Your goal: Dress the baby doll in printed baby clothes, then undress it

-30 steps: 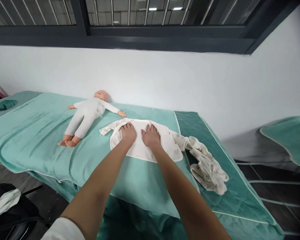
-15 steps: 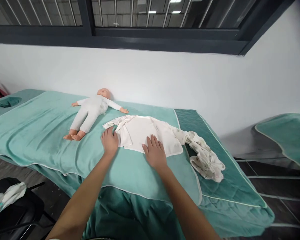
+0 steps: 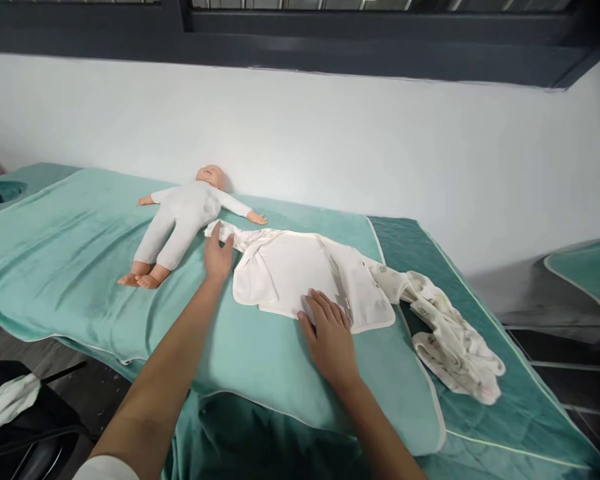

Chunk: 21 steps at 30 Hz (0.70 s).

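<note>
A white baby shirt [image 3: 295,270] lies spread out on the light green blanket [image 3: 260,360]. My left hand [image 3: 219,257] is at the end of its left-hand sleeve, with thumb and forefinger closed about the cloth near the cuff. Flat on the shirt's lower hem rests my right hand [image 3: 330,337], fingers stretched out. A baby doll [image 3: 185,213] in a white suit is on its back beside the sleeve, arms spread, head towards the wall. Bunched patterned baby clothing [image 3: 455,333] adjoins the shirt's right-hand sleeve; where one ends and the other begins is unclear.
The blanket covers much of a bed with a dark green quilted cover [image 3: 510,413]. Behind it rises a white wall [image 3: 330,140] below a dark window frame [image 3: 300,43]. A black chair [image 3: 55,427] with a white cloth [image 3: 10,403] stands at lower left.
My left hand has moved towards the wall, and the sleeve now extends straighter to the left. My right hand has slid nearer the hem. The view has tipped downward.
</note>
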Tool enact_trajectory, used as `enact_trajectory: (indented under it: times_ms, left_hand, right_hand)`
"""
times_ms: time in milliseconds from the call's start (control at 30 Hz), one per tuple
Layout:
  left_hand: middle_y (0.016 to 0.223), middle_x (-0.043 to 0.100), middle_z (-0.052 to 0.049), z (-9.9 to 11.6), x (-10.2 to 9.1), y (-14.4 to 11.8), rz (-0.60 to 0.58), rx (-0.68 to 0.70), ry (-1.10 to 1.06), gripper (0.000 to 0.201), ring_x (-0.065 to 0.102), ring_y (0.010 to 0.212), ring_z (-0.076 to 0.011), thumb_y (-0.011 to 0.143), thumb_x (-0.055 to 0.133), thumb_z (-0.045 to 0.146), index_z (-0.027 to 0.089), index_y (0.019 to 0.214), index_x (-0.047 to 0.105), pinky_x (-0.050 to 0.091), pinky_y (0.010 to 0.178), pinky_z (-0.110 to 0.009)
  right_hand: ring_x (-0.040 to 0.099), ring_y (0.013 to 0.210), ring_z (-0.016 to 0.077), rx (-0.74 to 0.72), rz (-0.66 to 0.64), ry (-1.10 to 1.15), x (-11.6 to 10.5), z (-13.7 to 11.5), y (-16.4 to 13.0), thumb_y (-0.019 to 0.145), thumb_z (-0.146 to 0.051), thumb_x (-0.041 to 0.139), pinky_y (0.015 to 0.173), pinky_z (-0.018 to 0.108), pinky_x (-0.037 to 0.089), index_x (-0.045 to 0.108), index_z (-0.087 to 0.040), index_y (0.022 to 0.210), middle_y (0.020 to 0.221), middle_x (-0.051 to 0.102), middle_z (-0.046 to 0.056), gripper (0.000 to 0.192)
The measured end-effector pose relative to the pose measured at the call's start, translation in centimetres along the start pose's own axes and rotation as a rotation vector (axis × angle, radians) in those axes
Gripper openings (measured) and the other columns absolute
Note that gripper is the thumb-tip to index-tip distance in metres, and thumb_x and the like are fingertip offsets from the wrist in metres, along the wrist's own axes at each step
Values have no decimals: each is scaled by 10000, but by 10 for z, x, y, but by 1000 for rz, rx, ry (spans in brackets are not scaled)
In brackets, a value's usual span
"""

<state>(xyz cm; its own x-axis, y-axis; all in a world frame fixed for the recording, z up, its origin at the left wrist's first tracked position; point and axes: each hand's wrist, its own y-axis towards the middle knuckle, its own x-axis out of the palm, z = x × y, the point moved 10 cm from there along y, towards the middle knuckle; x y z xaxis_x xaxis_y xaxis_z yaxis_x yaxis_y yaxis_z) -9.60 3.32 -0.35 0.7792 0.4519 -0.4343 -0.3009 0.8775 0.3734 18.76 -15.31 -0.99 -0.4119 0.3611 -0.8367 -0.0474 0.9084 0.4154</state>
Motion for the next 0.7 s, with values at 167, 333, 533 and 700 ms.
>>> enact_trajectory:
  times_ms: [167,333,533,700]
  left_hand:
    - [1367,598,-145,-7,-10,15,181,51,-108,395,532,1305,-242,942,524,212,154,1323,606,381,1161,-410]
    - [1392,537,-140,12,-33,-3,324,110,-41,300,444,1375,-242,960,511,234,180,1246,589,304,1207,-413]
    - [1095,687,-112,32,-21,-66,28,108,142,276,595,1106,-268,947,562,412,178,1066,647,435,1030,-458]
    - [1114,677,-101,46,-12,-113,-92,176,373,177,584,1111,-302,856,685,308,194,981,635,436,979,-487]
  right_hand:
    - [493,1363,249,40,-6,267,2,-13,19,1014,-367,451,1137,470,422,547,-216,1338,1434,564,117,370]
    - [672,1099,246,154,-254,369,36,-34,87,1010,-443,425,942,409,528,448,-233,1450,1307,652,108,489]
    - [698,986,288,135,-317,222,77,-32,165,1026,-463,389,862,374,487,460,-217,1488,976,757,78,529]
    - [703,920,231,128,-304,374,90,-22,164,1009,-480,419,838,315,478,482,-281,1466,901,750,12,502]
